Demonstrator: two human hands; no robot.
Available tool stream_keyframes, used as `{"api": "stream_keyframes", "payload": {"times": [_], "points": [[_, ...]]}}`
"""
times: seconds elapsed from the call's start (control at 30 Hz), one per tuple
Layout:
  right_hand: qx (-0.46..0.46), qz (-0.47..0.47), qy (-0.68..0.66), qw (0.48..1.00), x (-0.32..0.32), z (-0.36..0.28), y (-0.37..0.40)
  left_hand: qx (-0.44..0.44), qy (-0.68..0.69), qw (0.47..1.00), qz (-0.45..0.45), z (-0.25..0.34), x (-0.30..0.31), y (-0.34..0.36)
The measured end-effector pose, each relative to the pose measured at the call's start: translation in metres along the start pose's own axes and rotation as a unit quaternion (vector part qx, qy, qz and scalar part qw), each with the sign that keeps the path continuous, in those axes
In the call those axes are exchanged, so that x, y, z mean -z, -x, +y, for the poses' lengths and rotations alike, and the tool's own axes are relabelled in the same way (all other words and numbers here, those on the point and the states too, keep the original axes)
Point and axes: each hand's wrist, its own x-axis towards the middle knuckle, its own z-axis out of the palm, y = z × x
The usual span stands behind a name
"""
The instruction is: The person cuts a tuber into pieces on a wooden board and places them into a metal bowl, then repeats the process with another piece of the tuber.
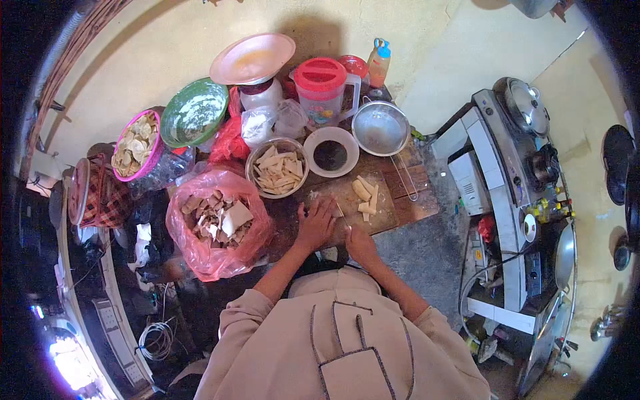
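My left hand (317, 222) lies spread at the left edge of a wooden cutting board (383, 217), palm down; whether anything is under it is hidden. My right hand (361, 244) is closed around the handle of a knife (341, 209), whose blade points up toward the board's middle. Several pale peeled pieces (365, 191) rest on the board to the right of the blade. Behind my left hand stands a metal bowl (278, 168) of cut pale strips. Next to it is a white bowl (331, 153) with dark contents.
A pink plastic bag (220, 223) of brown and white pieces stands at left. Behind are a green basin (194, 112), a pink basket (137, 145) of chips, a red-lidded pitcher (320, 90) and a strainer (381, 129). A stove (510, 143) is at right.
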Motion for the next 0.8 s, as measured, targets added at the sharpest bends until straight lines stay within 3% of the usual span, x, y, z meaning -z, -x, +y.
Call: {"api": "stream_keyframes", "payload": {"times": [0.8], "points": [[-0.005,-0.037,-0.033,0.999,-0.004,0.006,-0.016,-0.034,-0.015,0.999,0.032,-0.014,-0.011,-0.021]]}}
